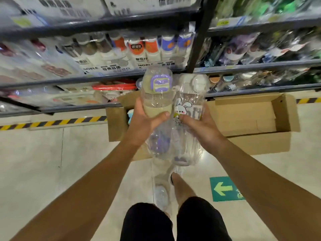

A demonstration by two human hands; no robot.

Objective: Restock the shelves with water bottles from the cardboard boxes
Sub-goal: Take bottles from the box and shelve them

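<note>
Two bottles: a clear plastic water bottle with a purple flip lid and a clear plastic water bottle with a white lid and rabbit print, both in thin plastic wrap, side by side and touching at centre frame.
Why held so: lids point toward the dark metal shelves above, likely so each can go straight onto a shelf; carrying a pair saves a trip, as I judge.
Left grip: left hand wraps the purple-lidded bottle at its middle, thumb across the front, fingers curled behind.
Right grip: right hand clasps the rabbit bottle at its middle, thumb on the print, fingers round the far side.
Source: open brown cardboard box on the floor at centre right, looking mostly emptied; another brown cardboard box lies partly hidden behind the left hand.
Shelves: already crowded with wrapped bottles; which gap is meant, I cannot tell.
</note>
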